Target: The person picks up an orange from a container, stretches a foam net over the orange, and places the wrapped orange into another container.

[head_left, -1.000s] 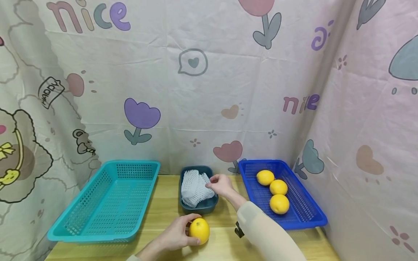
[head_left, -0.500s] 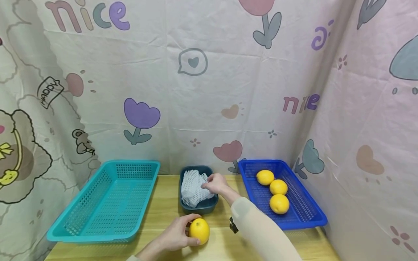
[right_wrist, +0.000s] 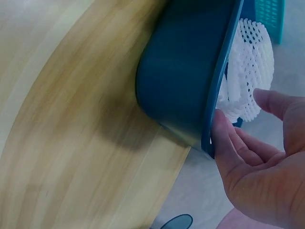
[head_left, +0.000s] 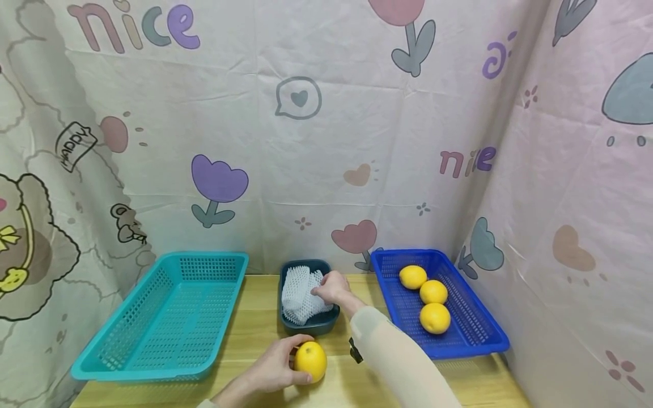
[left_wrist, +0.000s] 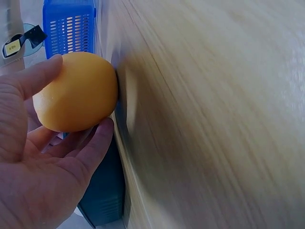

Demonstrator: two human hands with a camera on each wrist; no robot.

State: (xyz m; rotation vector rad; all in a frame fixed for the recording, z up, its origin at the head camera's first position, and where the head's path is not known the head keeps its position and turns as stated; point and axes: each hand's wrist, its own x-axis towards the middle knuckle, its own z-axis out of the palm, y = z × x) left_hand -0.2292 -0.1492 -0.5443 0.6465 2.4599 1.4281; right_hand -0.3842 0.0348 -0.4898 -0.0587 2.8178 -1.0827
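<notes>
My left hand grips a round yellow-orange orange on the table, thumb on the near side and fingers behind it. In the left wrist view the orange sits between thumb and fingertips, close to the wood. My right hand is at the right side of a small dark teal bin holding white foam fruit nets. In the right wrist view, the fingers of this hand reach just inside the bin's rim. Its thumb lies by the foam net, with a gap between thumb and fingers.
At left stands a turquoise perforated basket. The blue perforated basket at right holds three oranges. Printed cloth hangs behind the wooden table.
The right hand has moved a little left, further over the foam nets, and its forearm has swung left. The left hand and its orange stay in place.
</notes>
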